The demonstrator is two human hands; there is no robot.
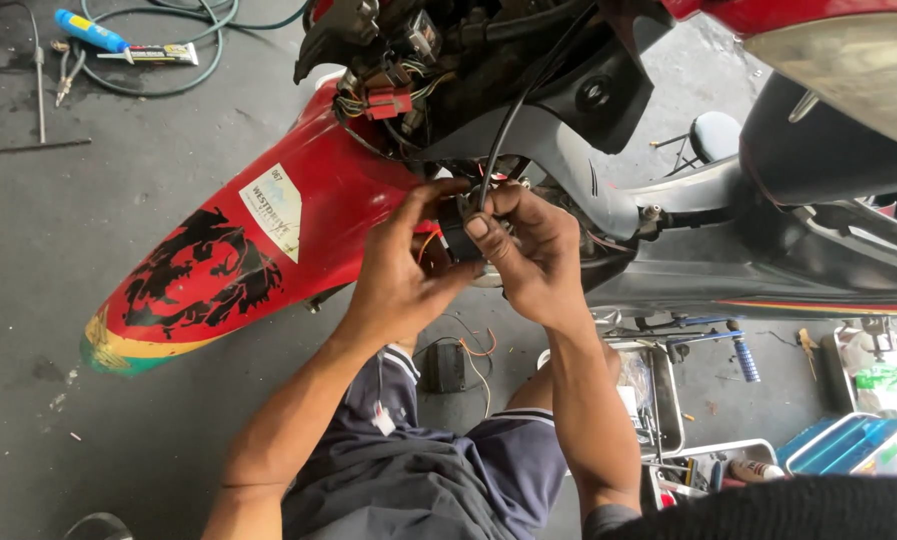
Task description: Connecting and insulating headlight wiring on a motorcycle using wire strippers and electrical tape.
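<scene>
both hands on a black connector under the fairing

nearest: knees in dark shorts (438, 470), forearms reaching up. left hand (393, 285) curled, thumb and fingertips pinching the small black connector block (458, 235); right hand (533, 255) closed round its other side, thumb pressed on top. the block sits just below the red front fairing (268, 240), at the end of a black cable (513, 110) running up into the wiring. an orange wire (426, 242) loops beside it.

step, as i judge it: working the connector, seating or parting it. next move calls for a steady pinch and a straight line along the cable.

beyond: exposed wiring and red plugs (388, 100).

hard to tell: connector's mating face hidden by fingers; whether it is joined cannot be told. tool tray (668, 400) at right partly cut off.
</scene>
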